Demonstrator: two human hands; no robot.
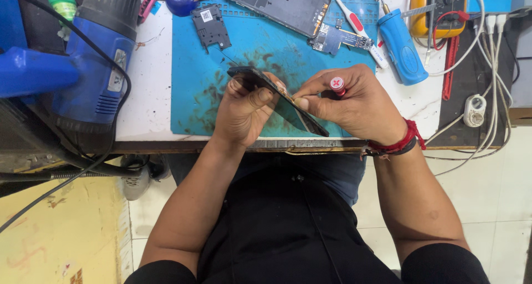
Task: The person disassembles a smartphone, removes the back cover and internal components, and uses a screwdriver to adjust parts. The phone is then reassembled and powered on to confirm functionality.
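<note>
My left hand (244, 109) grips a thin dark phone panel (302, 118), held tilted on edge above the blue work mat (194, 79). My right hand (346, 101) pinches a small screwdriver with a red cross-marked cap (337, 84), its tip hidden against the panel's upper edge. Both hands meet at the panel near the table's front edge. A red thread band circles my right wrist.
A blue heat gun (97, 68) stands at the left with its black cord trailing down. On the mat lie an opened phone body (277, 4), a small circuit board (338, 39) and a black bracket (210, 26). A blue-handled screwdriver (400, 45), a yellow meter and white cables sit right.
</note>
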